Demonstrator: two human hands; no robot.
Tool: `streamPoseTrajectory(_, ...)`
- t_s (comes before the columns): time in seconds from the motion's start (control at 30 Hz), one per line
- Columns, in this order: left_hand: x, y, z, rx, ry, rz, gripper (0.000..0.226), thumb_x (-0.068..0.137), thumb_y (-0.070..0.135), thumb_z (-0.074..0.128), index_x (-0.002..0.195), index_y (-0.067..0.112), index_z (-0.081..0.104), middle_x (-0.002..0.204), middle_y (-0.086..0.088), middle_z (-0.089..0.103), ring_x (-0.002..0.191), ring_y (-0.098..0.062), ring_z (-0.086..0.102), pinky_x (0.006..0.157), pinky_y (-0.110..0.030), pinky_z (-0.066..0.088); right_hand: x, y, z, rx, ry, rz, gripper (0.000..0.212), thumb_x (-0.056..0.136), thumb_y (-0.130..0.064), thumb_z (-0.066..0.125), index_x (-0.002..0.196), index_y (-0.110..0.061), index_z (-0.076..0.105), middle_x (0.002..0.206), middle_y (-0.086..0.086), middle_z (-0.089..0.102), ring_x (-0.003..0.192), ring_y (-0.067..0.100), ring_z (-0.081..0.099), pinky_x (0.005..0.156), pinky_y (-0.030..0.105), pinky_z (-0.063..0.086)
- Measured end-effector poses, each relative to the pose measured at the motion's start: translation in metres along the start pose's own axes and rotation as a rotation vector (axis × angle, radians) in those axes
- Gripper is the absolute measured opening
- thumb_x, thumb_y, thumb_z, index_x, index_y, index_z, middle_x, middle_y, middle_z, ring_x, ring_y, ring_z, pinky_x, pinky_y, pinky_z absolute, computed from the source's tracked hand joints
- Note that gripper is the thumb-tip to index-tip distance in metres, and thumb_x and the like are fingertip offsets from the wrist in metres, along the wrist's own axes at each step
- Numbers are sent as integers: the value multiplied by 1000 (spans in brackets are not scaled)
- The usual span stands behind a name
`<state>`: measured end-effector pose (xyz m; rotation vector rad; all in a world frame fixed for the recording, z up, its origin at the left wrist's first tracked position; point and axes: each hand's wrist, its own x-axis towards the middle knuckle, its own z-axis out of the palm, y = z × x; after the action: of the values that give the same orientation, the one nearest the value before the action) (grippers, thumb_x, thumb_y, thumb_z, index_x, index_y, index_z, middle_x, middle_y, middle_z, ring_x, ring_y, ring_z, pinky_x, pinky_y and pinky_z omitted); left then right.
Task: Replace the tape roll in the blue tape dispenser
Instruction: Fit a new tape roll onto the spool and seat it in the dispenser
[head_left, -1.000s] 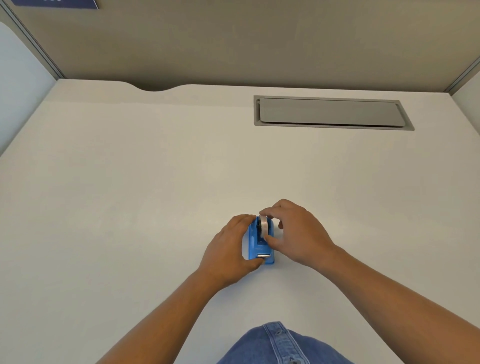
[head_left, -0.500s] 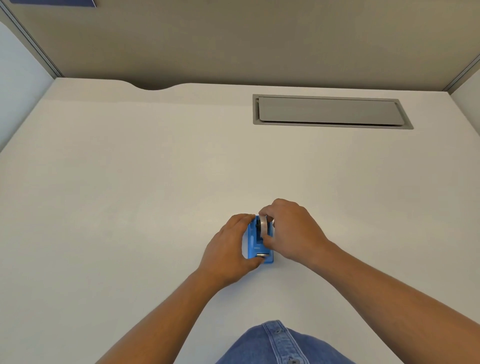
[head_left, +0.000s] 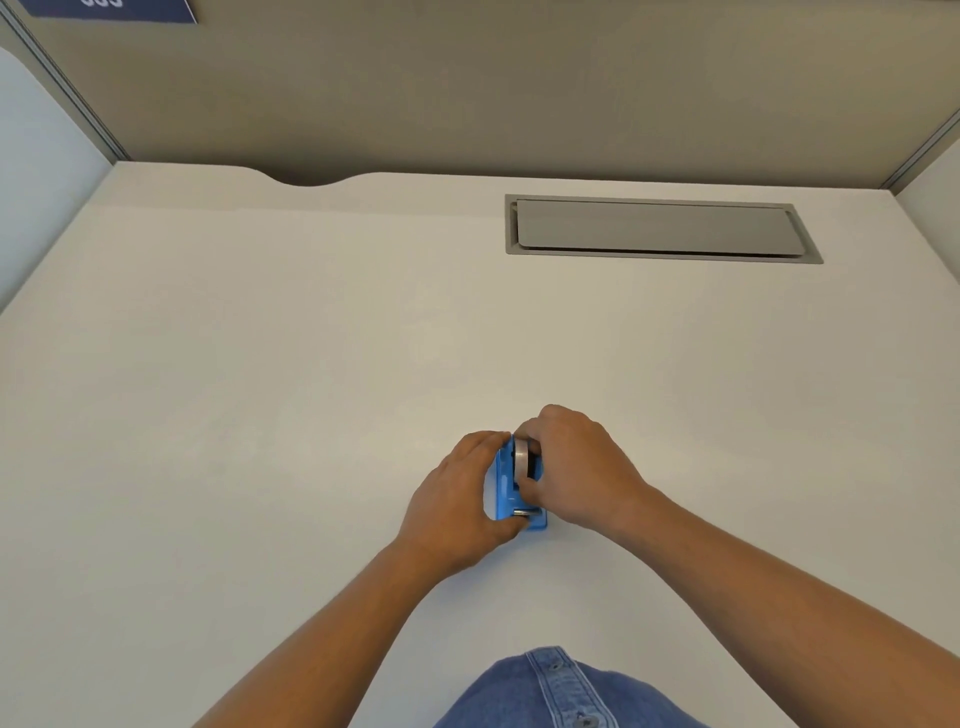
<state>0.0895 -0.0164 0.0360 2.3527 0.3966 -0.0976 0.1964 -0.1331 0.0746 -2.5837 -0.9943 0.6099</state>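
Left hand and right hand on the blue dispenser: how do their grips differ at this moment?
The left hand wraps the side and near end of the blue tape dispenser, bracing it on the desk; the right hand pinches the tape roll seated in it. The left hand lies low and flat; the right hand arches above, knuckles raised. Both are closed on something, and both forearms are bare.

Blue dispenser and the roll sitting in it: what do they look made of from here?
The tape dispenser looks like moulded plastic: uniform bright blue, smooth, slightly glossy. A small grey strip at its near end could be a metal cutter, too small to confirm. The tape roll shows a greyish, shiny rim, probably clear tape film; its core is hidden by the right hand.
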Motion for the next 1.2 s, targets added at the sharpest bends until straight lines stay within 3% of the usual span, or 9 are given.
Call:
streamPoseTrajectory(0.2,1,2,-9,1,9,25,88,70,52,77,144,31,34,148,15,39,128,-7,45,99,-17,31,-1,9,1,23,-31,-27,22,74,-23,70,94,-26,63,88,-3,50,78,19,56,68,35,53)
streamPoseTrajectory(0.37,4,8,-16,17,27,88,63,77,45,73,134,32,50,134,14,51,116,-8,53,95,-23,45,-3,12,2,41,-43,-36,39,77,-24,74,113,-30,62,96,-3,50,79,17,55,69,32,51)
streamPoseTrajectory(0.5,10,11,-18,92,42,79,46,86,36,63,131,30,55,130,12,53,111,-10,56,90,-23,47,-4,14,5,109,11,-38,48,79,-25,73,124,-27,56,99,-6,54,80,13,52,75,31,50)
streamPoseTrajectory(0.63,15,13,-20,148,43,99,45,88,34,62,131,27,56,129,11,53,111,-12,56,90,-27,49,-5,18,9,186,59,-18,40,75,-25,77,109,-29,58,92,-9,58,74,8,52,70,30,52)
streamPoseTrajectory(0.8,20,14,-17,199,8,99,45,87,30,61,132,24,55,132,9,51,113,-14,54,92,-27,48,-6,22,12,195,59,-35,40,77,-24,74,115,-32,62,94,-10,57,75,6,52,71,25,49)
streamPoseTrajectory(0.97,18,16,-20,188,31,130,49,84,34,65,132,29,55,130,11,52,110,-12,55,88,-25,47,-6,25,15,178,73,-20,39,78,-37,77,115,-34,64,89,-11,53,74,7,51,67,23,45)
streamPoseTrajectory(1.2,16,17,-28,273,83,259,27,87,33,67,113,29,70,111,10,65,96,-15,60,75,-24,42,-4,23,12,127,79,-12,33,77,-43,76,108,-37,67,87,-9,56,74,10,54,62,22,39)
